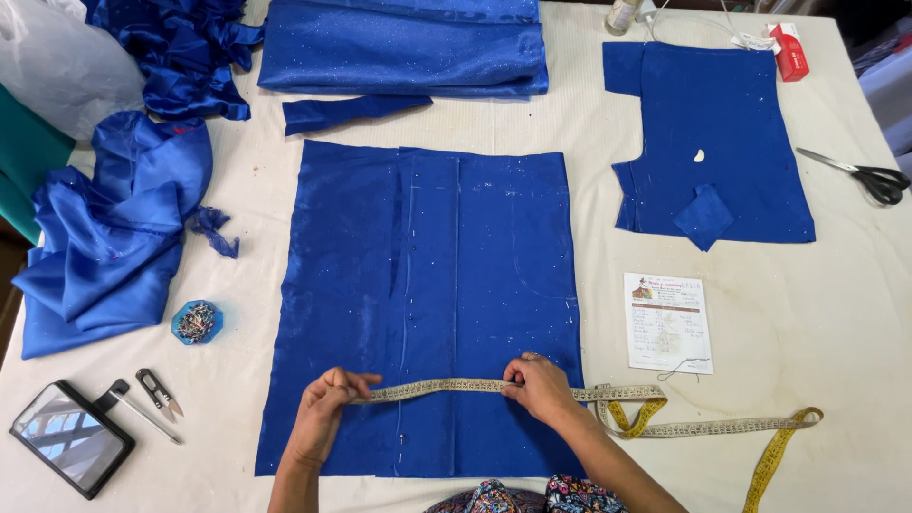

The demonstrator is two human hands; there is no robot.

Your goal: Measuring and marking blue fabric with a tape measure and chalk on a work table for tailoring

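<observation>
Under my fingers the flat satin fabric panel [427,294] is royal blue, flecked with pale chalk; the cloth measuring tape [570,404] runs cream to yellow. The small pin dish [197,322] is turquoise, the scissors' handles [882,182] black.

A worn, cream-coloured measuring tape [437,388] is stretched flat between the left hand [323,404] and the right hand [541,385], its loose yellow-backed end looping away past the right hand. Under both hands lies a rectangular blue fabric panel [427,285], spread smooth and marked with faint chalk lines.
</observation>
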